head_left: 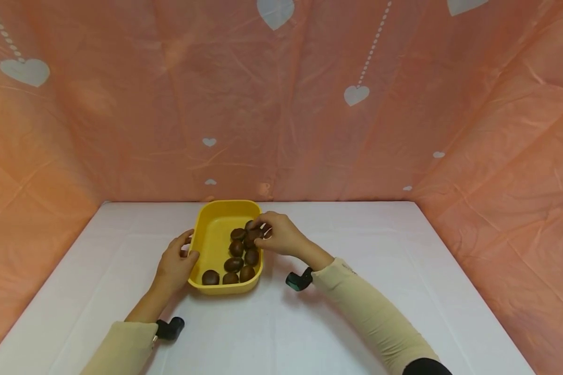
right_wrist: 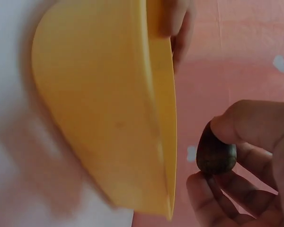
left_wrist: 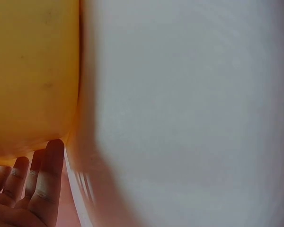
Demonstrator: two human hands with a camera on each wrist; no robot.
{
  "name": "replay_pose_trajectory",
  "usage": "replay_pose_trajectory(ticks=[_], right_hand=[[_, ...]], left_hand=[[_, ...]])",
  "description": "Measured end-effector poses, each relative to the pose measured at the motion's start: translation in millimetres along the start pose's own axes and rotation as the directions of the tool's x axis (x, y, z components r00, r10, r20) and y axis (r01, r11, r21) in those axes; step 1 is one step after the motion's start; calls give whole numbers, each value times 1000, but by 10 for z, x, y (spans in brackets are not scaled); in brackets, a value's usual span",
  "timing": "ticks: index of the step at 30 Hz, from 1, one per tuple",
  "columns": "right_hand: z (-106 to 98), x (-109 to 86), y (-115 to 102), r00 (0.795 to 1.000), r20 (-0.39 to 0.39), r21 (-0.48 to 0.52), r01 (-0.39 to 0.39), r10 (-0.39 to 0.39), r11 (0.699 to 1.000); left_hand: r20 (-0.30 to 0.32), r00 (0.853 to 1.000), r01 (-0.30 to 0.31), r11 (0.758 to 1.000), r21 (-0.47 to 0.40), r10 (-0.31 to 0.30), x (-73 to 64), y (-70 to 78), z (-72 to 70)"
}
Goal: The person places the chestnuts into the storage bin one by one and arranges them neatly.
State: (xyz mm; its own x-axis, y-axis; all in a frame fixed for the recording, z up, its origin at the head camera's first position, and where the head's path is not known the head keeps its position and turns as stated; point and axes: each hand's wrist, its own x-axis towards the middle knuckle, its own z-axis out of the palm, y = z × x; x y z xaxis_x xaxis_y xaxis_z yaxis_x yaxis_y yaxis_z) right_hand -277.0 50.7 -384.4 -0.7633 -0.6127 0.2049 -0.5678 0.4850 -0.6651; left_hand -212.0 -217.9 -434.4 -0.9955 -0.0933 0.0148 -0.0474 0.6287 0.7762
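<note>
A yellow rectangular container (head_left: 208, 229) stands on the table with several glossy brown chestnuts (head_left: 233, 264) inside, mostly along its right side and near end. At its left side, my left hand (head_left: 174, 260) holds the wall, thumb at the rim and fingers against the outside. Those fingers (left_wrist: 49, 184) touch the yellow wall in the left wrist view. Over the container's right rim, my right hand (head_left: 283, 234) pinches one chestnut (right_wrist: 217, 151) between thumb and fingertips. In the right wrist view this chestnut is raised above the rim, clear of the wall.
A white cloth covers the table (head_left: 356, 229). Pink-orange sheeting with white hearts (head_left: 300, 125) hangs behind the table and at both sides. A dark camera mount (head_left: 300, 280) sits at the right wrist, another mount (head_left: 171, 329) at the left.
</note>
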Motion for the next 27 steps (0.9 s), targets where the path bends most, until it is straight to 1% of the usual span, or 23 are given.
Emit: replay_pose_trajectory(ticks=[5,11,14,21,27], right_hand=[[143,36,-112,999,42,-15,-5,6,1000],[348,103,-233,992,116,-74,67,-58,995],[446,147,-272,987,146,-91,83,-69,992],[644,247,-280,982,185,-132,73,-48,989],[724,304,-299,975,222,-167,62,-23,984]], left_hand=[[1,1000,-3,1000,-3,3,1,-1,-2],[8,1000,11,1000,-3,-11,-5,6,-2],[5,1000,11,1000,-2,-11,-1,0,2],[9,1000,22,1000,-13,-21,-6,8,3],[-1,1000,14,1000,-10,-14,7,8,1]])
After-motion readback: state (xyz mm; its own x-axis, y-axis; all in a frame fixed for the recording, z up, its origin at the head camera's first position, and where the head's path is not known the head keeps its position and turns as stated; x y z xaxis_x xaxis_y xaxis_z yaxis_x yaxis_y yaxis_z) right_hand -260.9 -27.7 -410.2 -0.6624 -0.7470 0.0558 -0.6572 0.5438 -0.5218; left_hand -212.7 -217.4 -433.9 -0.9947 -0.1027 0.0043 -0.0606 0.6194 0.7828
